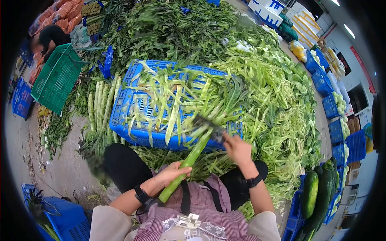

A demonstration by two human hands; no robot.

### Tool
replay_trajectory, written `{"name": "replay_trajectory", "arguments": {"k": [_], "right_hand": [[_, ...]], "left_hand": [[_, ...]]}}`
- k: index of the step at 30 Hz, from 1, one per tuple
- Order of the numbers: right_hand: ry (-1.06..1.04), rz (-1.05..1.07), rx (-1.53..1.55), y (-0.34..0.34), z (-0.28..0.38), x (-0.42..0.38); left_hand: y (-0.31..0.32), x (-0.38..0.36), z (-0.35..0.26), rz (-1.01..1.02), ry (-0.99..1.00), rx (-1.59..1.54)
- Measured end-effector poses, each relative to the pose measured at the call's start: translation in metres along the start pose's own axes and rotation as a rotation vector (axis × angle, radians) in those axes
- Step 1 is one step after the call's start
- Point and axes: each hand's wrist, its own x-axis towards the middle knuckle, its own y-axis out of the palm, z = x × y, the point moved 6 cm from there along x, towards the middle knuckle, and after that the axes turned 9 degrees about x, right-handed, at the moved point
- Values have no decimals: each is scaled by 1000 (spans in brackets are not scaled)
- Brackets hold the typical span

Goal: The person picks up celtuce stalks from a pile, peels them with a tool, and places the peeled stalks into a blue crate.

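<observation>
My left hand (172,173) is closed round the lower part of a thick green stalk (194,154), which slants up and away with leaves at its far end. In my right hand (238,149) is a dark bladed tool (209,128), its blade lying across the upper part of the stalk. The blade is slightly blurred. Beneath the leafy end stands an upturned blue crate (120,116), strewn with pale green peelings (173,120).
Leaves (161,32) and peelings (273,108) are heaped behind and to the right. Peeled-looking stalks (102,104) lie left of the crate. A person (54,38) is near a green basket (58,78). Large green gourds (321,197) fill the lower right; a blue crate (68,219) stands lower left.
</observation>
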Motion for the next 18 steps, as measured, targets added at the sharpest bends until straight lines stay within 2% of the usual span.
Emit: {"name": "replay_trajectory", "arguments": {"k": [3, 5, 7, 9, 12, 13, 15, 16, 18], "right_hand": [[174, -158, -41, -19, -35, 19], [173, -143, -65, -17, -21, 9], [44, 2, 11, -14, 19, -5], [-180, 115, 16, -14, 69, -18], [-194, 84, 6, -8, 71, -17], [-147, 23, -16, -2, 50, -10], [113, -67, -18, -2, 0, 2], [107, -70, -19, -2, -5, 3], [254, -120, 171, -5, -24, 0]], "left_hand": [[1, -4, -18, -73, 58, 8], [5, -13, -27, -115, 38, -11], [5, -11, -23, -121, 26, 23], [5, -10, -22, -128, 21, 64], [8, -12, -20, -166, 15, 142], [8, -13, -20, -207, 66, 190], [7, -15, -23, -251, 124, 238], [7, -16, -25, -268, 142, 305], [5, -14, -30, -284, 165, 366]]}}
